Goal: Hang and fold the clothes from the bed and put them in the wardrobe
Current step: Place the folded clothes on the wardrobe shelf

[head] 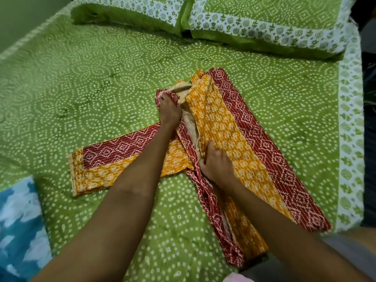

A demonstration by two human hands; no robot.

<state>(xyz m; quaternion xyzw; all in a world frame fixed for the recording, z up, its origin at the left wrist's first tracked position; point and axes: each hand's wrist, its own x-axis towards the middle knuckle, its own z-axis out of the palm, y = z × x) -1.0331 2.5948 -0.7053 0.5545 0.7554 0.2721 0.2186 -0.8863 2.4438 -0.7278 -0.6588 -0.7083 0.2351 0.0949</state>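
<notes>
A yellow and red printed garment (234,127) lies on the green bed (91,88), folded lengthwise, with one sleeve (105,167) stretched out to the left. My left hand (169,109) grips the fabric near the neck at the garment's top. My right hand (216,161) pinches the folded edge lower down, near the middle of the garment. Both forearms reach in from the bottom of the view and hide part of the cloth.
Two green pillows (254,23) with white printed borders lie at the head of the bed. A blue and white cloth (20,224) sits at the bottom left. A bit of pink cloth (237,278) shows at the bottom edge. The bed's right edge (350,139) meets dark floor.
</notes>
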